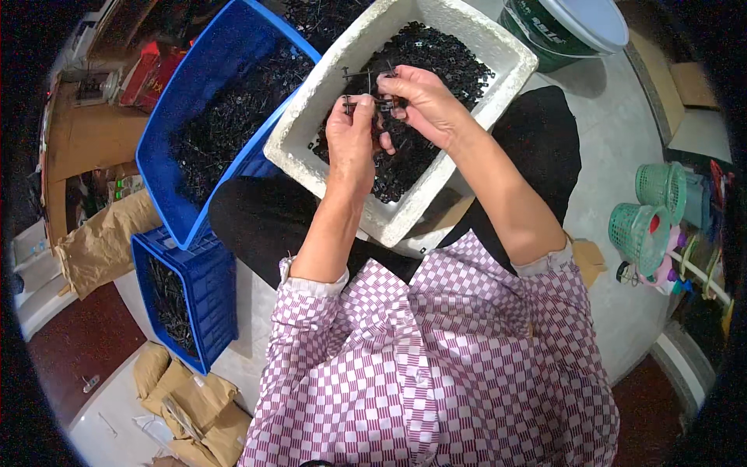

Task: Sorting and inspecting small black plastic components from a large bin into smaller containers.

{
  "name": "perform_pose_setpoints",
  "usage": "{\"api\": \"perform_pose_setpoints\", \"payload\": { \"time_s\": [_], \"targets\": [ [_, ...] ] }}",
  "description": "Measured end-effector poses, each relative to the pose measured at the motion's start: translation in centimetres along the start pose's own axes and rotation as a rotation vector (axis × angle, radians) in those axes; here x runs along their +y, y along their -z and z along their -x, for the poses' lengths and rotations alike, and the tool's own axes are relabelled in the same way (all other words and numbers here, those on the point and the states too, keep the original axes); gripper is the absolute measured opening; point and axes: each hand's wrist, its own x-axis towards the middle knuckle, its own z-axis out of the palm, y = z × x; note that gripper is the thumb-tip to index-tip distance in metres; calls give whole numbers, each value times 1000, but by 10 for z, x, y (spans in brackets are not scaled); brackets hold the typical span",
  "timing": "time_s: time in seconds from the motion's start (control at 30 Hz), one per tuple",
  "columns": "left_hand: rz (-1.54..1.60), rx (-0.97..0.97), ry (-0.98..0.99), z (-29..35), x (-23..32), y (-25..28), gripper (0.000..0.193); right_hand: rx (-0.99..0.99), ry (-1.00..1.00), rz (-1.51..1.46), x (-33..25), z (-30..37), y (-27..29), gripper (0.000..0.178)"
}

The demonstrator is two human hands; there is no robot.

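Both hands meet over a white foam box [398,222] that holds a heap of small black square pieces [436,58]. My left hand [352,148] is closed in a pinch on thin black screw-like pieces [356,75], whose shafts stick out past the thumb and finger. Just to its right, my right hand [428,101] pinches a small black piece against them; the fingertips cover most of it. At the left, touching the foam box, a large blue bin [177,86] contains many thin black parts [233,117].
A smaller blue crate [214,292] with black parts stands at the lower left, near brown paper sacks [206,412]. A green bucket [545,31] with a pale lid is behind the foam box. Green baskets [634,233] sit at the right. My knees flank the foam box.
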Motion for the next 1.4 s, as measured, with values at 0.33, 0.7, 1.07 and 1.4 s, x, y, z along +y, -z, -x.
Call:
{"api": "perform_pose_setpoints", "payload": {
  "time_s": [0.33, 0.7, 1.07, 1.4],
  "targets": [
    [-66, -142, 150, 15, 11, -1, 15, 355, 322, 595, 37, -56, 65, 13],
    [-320, -193, 32, 1, 34, 3, 16, -156, -25, 559, -46, -5, 16, 18],
    [-59, -266, 221, -22, 34, -12, 16, 285, 207, -84, -40, -40, 26, 18],
    [134, -61, 71, -33, 51, -6, 18, -40, 114, 66, -41, -14, 0, 16]
  ]
}}
